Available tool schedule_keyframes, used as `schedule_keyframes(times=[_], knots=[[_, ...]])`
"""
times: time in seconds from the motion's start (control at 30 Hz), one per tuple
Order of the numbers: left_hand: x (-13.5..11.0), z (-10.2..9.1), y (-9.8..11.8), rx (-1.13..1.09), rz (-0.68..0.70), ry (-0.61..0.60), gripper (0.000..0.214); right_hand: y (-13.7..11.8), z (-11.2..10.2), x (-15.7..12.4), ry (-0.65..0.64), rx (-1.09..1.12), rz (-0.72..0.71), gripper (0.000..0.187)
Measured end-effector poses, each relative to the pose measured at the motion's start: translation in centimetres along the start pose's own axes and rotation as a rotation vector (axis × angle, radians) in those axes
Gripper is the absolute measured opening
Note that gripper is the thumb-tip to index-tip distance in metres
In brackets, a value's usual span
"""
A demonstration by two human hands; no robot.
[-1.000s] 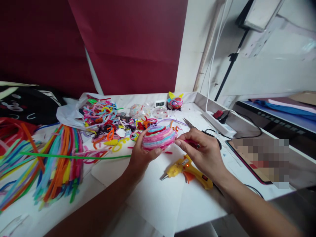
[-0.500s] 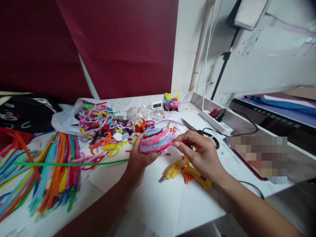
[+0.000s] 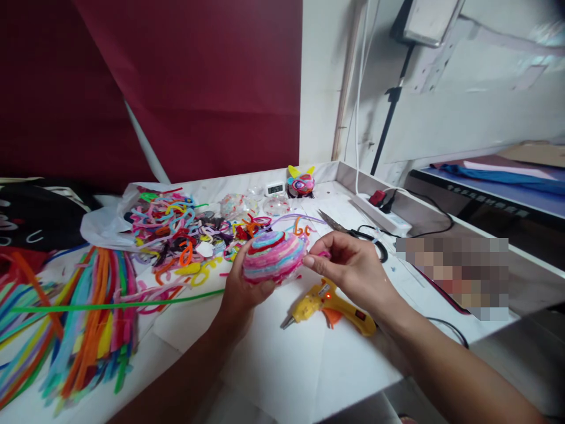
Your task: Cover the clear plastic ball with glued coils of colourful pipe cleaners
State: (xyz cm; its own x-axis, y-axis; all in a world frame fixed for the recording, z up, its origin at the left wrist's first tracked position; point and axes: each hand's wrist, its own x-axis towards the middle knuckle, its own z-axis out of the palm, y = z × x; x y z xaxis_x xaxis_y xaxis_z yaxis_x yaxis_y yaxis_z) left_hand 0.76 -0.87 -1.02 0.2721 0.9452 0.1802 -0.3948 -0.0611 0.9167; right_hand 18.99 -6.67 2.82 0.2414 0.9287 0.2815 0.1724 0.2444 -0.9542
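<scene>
My left hand (image 3: 241, 288) is closed round a ball wrapped in striped pink, blue and red pipe cleaners (image 3: 272, 254), held just above the white table (image 3: 282, 359). My right hand (image 3: 353, 268) pinches the loose pink end of a pipe cleaner (image 3: 323, 254) against the ball's right side. A yellow glue gun (image 3: 329, 303) with a lit red lamp lies on the table right under my right hand.
Long pipe cleaners (image 3: 83, 318) lie fanned out at the left, with a tangle of cut pieces (image 3: 176, 229) behind. Scissors (image 3: 353, 232), a power strip (image 3: 382, 212), a small clock (image 3: 274, 188) and a finished horned ball (image 3: 301, 182) sit at the back. A blurred tablet (image 3: 450, 271) is at the right.
The view has swung to the right, so everything sits further left in the picture. Both hands keep their hold on the ball, which is turned a little.
</scene>
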Motion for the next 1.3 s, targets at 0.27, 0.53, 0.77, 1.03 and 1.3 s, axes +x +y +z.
schedule_keyframes(times=[0.27,0.53,0.77,1.03,1.3], knots=[[0.1,-0.1,0.1,0.025,0.004,-0.007,0.078,-0.7,0.0,0.4,-0.022,0.128,0.145,0.042],[0.3,-0.3,0.1,-0.026,-0.055,-0.023,0.079,0.1,-0.7,1.0,-0.055,0.028,0.102,0.050],[0.7,-0.5,0.0,-0.145,-0.137,-0.114,0.087,0.5,-0.6,2.0,-0.184,0.179,0.221,0.059],[0.6,-0.3,0.3,-0.232,-0.166,-0.146,0.078,0.9,-0.3,2.5,-0.303,0.282,0.271,0.058],[0.6,-0.4,0.5,-0.205,-0.174,-0.197,0.060,0.6,0.6,2.4,-0.239,0.308,0.284,0.066]])
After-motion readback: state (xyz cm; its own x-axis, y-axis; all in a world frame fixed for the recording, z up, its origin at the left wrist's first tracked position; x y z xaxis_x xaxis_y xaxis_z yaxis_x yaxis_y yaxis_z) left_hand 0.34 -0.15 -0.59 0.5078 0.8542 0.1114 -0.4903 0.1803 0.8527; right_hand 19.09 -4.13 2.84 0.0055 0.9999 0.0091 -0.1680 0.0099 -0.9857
